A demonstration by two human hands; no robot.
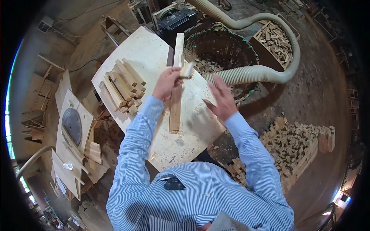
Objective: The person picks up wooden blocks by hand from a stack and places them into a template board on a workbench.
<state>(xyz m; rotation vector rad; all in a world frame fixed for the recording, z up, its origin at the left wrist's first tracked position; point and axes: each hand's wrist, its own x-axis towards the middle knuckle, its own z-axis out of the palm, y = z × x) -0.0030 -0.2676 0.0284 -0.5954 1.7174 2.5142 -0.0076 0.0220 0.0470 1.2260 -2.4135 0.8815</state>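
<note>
My left hand (168, 83) is closed over the middle of the board, its fingertips pinching a small pale wooden block (187, 71), which is smeared by motion. Under that hand a long wooden strip (175, 115) lies lengthwise on the white work board (154, 50); part of it is hidden by the hand. My right hand (222, 99) hovers at the board's right edge with fingers apart and nothing in it, close to the ribbed hose. Left of my left hand, several wooden sticks (122, 82) are stacked in a pile on the board.
Beyond the board stands a wicker basket (227, 42) with wood offcuts inside, crossed by a ribbed hose (254, 75). A motor (177, 19) sits at the back. Stacked wood pieces (293, 146) lie to the right. At left, a round saw blade (72, 124) lies on another board.
</note>
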